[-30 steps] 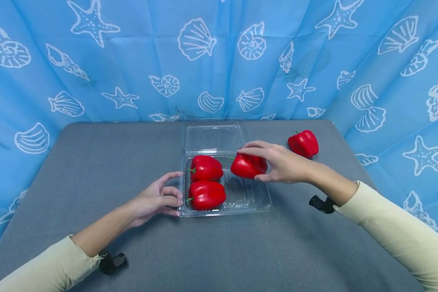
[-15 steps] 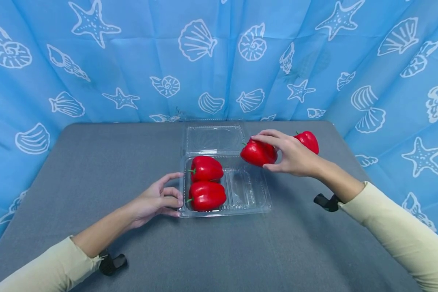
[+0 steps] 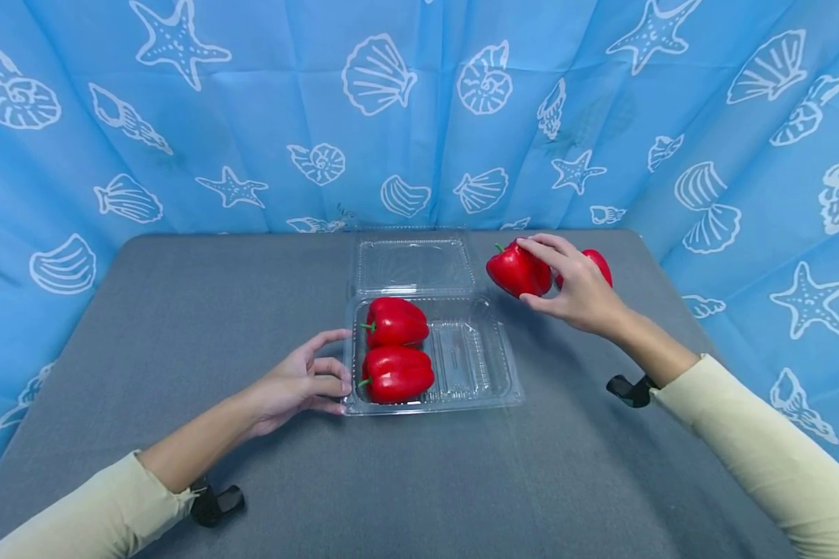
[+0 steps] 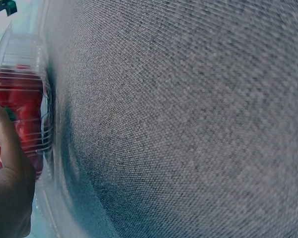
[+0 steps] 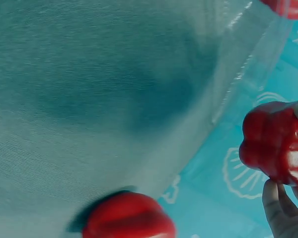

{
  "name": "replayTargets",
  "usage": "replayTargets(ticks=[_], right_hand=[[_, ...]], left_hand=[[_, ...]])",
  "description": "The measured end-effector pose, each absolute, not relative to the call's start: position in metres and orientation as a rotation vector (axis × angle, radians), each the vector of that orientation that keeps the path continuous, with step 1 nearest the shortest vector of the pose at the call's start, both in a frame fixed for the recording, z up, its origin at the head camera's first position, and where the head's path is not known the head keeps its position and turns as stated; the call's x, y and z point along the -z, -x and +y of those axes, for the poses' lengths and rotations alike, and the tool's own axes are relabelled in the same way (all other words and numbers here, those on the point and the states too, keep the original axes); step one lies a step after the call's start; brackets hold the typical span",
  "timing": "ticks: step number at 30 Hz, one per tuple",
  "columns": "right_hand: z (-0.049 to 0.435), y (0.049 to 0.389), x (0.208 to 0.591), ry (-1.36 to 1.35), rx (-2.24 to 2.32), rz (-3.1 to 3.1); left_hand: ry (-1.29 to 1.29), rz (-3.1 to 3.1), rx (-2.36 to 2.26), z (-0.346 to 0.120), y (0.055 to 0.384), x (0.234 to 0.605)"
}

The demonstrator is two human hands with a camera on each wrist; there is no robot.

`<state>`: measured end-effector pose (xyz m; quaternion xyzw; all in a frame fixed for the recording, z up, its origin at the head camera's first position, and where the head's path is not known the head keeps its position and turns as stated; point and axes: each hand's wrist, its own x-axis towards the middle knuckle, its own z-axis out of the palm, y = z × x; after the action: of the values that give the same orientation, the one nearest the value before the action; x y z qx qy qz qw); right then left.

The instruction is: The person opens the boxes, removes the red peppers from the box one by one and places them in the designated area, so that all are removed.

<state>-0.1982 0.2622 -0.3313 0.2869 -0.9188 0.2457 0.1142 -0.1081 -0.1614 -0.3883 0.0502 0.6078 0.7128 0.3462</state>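
Note:
My right hand (image 3: 580, 287) grips a red bell pepper (image 3: 516, 270) between thumb and fingers, raised right of the clear plastic clamshell container (image 3: 510, 392). The right wrist view shows this pepper's lobed end (image 5: 268, 141) above the fingertips. At the container's left edge, my left hand (image 3: 301, 384) holds the rim with thumb and fingers. Two red bell peppers, a far one (image 3: 395, 322) and a near one (image 3: 397, 374), lie side by side in the container's left half, green stems to the left. In the left wrist view, their red (image 4: 27, 111) shows through the ribbed wall.
Another red bell pepper (image 3: 599, 265) lies at the table's back right, partly hidden behind my right hand. The container's lid (image 3: 414, 264) lies folded back, away from me. Behind the grey table (image 3: 217, 310) hangs a blue shell-print curtain (image 3: 266, 116).
My right hand has carried its bell pepper from over the container's right half to the right and back, beyond the container's edge. The left hand has stayed at the rim.

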Motion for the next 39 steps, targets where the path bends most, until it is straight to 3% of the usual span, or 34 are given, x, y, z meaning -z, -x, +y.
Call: replayTargets(ticks=[21,39], right_hand=[[0.294,0.213,0.387,-0.489,-0.869,-2.827],[0.292,0.213,0.384,-0.459,-0.866,-2.942]], left_hand=[[-0.12,1.586,-1.854,-0.16,0.105,0.388],[-0.134,1.568,-1.867,-0.161,0.105,0.389]])
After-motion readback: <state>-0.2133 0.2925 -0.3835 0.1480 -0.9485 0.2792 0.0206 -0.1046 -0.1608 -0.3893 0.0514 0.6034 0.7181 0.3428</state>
